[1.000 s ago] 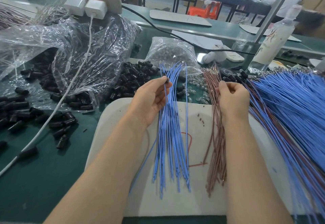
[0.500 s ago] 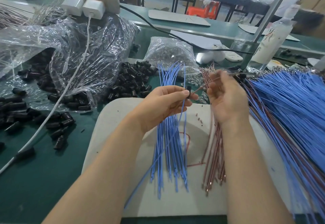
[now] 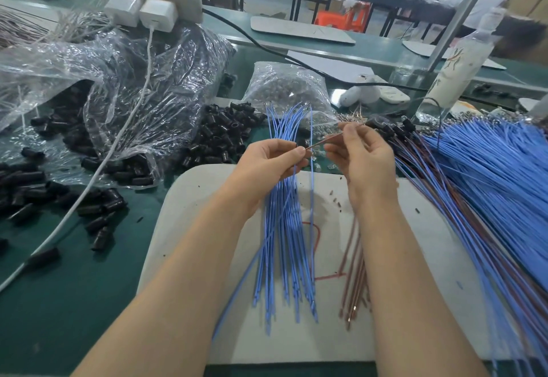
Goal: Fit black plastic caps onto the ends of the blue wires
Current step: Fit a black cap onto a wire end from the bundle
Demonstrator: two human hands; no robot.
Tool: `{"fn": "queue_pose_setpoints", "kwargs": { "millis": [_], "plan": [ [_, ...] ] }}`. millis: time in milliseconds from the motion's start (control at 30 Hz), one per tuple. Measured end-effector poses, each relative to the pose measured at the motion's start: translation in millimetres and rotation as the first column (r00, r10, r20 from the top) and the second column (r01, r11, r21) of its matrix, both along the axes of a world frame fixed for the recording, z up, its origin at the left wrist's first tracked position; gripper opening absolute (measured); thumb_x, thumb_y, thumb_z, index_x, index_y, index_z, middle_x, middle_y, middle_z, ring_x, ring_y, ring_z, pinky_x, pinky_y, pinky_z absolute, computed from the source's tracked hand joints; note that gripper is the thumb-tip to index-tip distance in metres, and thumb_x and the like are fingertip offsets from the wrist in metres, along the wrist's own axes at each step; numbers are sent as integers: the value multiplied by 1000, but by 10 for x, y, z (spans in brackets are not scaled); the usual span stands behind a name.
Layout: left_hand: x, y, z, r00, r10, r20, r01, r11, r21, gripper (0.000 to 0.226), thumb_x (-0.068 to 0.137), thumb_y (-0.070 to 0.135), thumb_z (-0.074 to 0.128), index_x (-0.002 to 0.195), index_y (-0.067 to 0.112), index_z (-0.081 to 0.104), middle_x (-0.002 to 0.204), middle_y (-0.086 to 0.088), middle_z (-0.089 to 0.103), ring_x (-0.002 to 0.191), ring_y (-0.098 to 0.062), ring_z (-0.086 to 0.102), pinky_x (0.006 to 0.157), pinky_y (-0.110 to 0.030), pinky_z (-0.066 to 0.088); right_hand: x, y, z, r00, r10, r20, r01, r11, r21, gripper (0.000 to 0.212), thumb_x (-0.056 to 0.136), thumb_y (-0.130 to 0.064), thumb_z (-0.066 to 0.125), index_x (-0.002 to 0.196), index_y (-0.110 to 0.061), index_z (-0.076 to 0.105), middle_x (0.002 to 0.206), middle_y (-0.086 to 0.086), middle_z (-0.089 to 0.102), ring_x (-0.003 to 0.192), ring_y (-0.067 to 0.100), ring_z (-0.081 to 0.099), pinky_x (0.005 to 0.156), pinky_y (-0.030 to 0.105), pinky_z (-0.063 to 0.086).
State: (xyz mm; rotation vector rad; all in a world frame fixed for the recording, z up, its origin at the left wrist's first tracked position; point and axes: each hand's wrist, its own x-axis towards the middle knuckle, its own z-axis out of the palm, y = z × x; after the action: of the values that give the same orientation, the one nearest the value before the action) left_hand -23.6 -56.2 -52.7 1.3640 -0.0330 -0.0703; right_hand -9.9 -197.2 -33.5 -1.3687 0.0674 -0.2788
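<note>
My left hand (image 3: 267,166) pinches a small black cap (image 3: 299,149) at its fingertips, and a single blue wire (image 3: 255,261) trails down from that hand. My right hand (image 3: 360,157) pinches a thin brown wire (image 3: 329,138) whose end points into the cap. Both hands hover above a loose bundle of blue wires (image 3: 289,228) lying on the white board (image 3: 189,207). A heap of black caps (image 3: 221,136) lies just behind the board.
Brown wires (image 3: 354,282) lie under my right forearm. A large pile of blue and brown wires (image 3: 489,175) fills the right side. Clear plastic bags (image 3: 142,86), scattered caps (image 3: 100,207), a white cable (image 3: 118,142) and a bottle (image 3: 456,68) crowd the green table.
My left hand left the blue bundle and rose holding a cap and one blue wire. My right hand lifted a brown wire from its pile and brought its end to the cap.
</note>
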Motion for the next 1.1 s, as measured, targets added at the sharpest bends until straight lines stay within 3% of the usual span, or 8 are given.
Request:
{"fn": "queue_pose_setpoints", "kwargs": {
  "millis": [100, 200, 333, 467, 600, 700, 900, 1100],
  "plan": [
    [-3, -31, -10, 997, 71, 39, -72, 997, 25, 5, 89, 11, 63, 88, 16, 63, 79, 4, 72, 77, -5, 67, 79, -19, 53, -24, 90, -31, 996, 90, -14, -91, 984, -151, 16, 95, -3, 52, 85, -11, 62, 74, 4, 67, 61, 5, 66, 62, 17, 53],
    [0, -43, -33, 975, 153, 160, -190, 949, 251, 5, 88, 17, 66, 89, 21, 62, 83, 8, 68, 79, -6, 63, 76, -20, 47, -25, 104, -44, 997, -33, 73, 53, 958, -283, 17, 94, -5, 54, 82, -15, 60, 74, 3, 66, 61, 6, 64, 62, 19, 54],
    [-4, -15, -70, 922, 211, 325, -346, 828, 442, 7, 87, 18, 66, 88, 24, 62, 76, 16, 60, 74, -3, 58, 74, -15, 45, -23, 70, -13, 978, -145, 150, 176, 960, -218, 18, 96, -6, 51, 83, -18, 57, 75, 0, 64, 60, 2, 63, 63, 21, 54],
    [-13, -30, -91, 902, 171, 396, -383, 741, 551, 4, 87, 16, 65, 91, 17, 66, 81, 4, 65, 80, -11, 60, 73, -19, 46, -47, 103, -9, 977, -119, 175, 162, 952, -259, 16, 96, -6, 50, 85, -15, 57, 74, -2, 65, 61, 0, 63, 63, 18, 53],
    [-15, -38, -90, 894, 142, 425, -396, 695, 601, 10, 88, 16, 63, 98, 14, 67, 90, -2, 65, 86, -16, 60, 79, -29, 49, -63, 116, -33, 972, -119, 205, 194, 896, -401, 11, 95, -10, 51, 86, -12, 58, 76, 0, 66, 70, 11, 65, 76, 36, 57],
    [-23, -40, -90, 887, 121, 446, -404, 671, 622, 12, 88, 16, 63, 100, 15, 66, 93, -1, 64, 87, -14, 58, 79, -26, 46, -66, 124, -49, 969, -115, 221, 210, 854, -476, 9, 93, -14, 52, 89, -11, 59, 80, 4, 68, 78, 20, 66, 81, 47, 53],
    [-44, -43, -85, 859, 99, 502, -441, 641, 628, 11, 88, 14, 64, 99, 14, 67, 88, 8, 58, 81, -8, 52, 74, -16, 38, -68, 115, -48, 985, -66, 158, 140, 839, -525, 12, 90, -15, 56, 80, -21, 58, 81, 7, 69, 80, 24, 66, 82, 49, 52],
    [-46, -40, -79, 859, 113, 499, -450, 630, 632, 11, 89, 17, 62, 99, 16, 67, 91, 2, 63, 85, -12, 55, 78, -24, 44, -69, 95, -25, 991, -63, 121, 117, 852, -510, 14, 89, -15, 58, 77, -22, 59, 81, 8, 70, 81, 26, 67, 82, 49, 53]
  ]
}}
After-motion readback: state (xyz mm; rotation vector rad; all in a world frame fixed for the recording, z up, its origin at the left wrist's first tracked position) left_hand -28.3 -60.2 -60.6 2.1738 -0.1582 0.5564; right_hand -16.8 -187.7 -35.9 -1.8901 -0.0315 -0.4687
